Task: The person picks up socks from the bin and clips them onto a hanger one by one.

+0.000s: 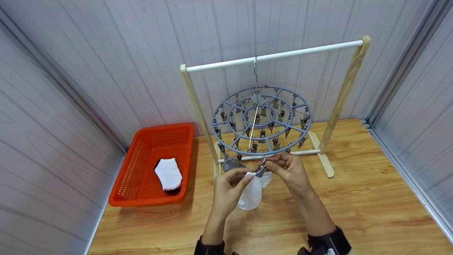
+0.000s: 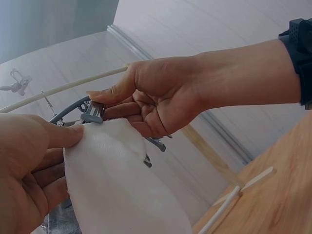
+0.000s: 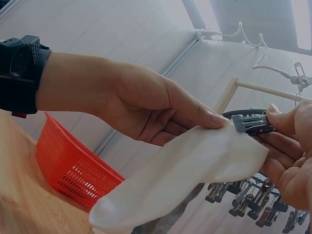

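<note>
A white sock hangs at the front of the round grey clip hanger. My left hand pinches the sock's top edge between thumb and fingers. Beside it, my right hand grips a metal clip between thumb and fingers. In the right wrist view the clip sits over the sock's upper edge. Behind the white sock, a grey sock hangs low on the hanger, partly hidden.
The hanger hooks onto the white bar of a wooden stand. At left stands an orange basket holding a white sock over something dark. Several more metal clips dangle from the hanger's rings. Pale panel walls surround the wooden table.
</note>
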### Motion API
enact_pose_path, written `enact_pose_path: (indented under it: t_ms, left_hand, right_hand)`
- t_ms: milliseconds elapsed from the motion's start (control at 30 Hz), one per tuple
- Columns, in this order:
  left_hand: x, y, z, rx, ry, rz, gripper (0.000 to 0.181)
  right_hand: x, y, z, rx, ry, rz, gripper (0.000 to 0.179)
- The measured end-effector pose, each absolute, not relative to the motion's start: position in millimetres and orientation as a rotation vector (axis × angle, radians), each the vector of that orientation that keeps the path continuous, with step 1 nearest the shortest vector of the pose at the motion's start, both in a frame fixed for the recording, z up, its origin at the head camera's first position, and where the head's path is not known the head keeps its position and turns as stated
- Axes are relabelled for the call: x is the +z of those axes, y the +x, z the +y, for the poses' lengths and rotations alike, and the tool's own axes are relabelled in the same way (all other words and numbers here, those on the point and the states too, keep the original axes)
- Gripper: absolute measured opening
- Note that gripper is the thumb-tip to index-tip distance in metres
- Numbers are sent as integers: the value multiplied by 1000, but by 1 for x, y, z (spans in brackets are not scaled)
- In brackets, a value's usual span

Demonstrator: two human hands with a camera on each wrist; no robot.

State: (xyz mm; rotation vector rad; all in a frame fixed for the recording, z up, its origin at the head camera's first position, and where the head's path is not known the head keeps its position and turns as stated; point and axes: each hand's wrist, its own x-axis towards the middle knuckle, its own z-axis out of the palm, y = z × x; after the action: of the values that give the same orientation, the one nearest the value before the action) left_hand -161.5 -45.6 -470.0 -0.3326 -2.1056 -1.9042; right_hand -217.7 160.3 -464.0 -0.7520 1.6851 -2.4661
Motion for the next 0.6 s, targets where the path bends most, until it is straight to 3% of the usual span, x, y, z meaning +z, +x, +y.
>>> enact_pose_path:
  t_ms: [600]
  left_hand:
    - [-472,-163,-46,-1892,-323,-2069,14]
  right_hand:
    - [-460,-213,156,-2361,-663,1916,15]
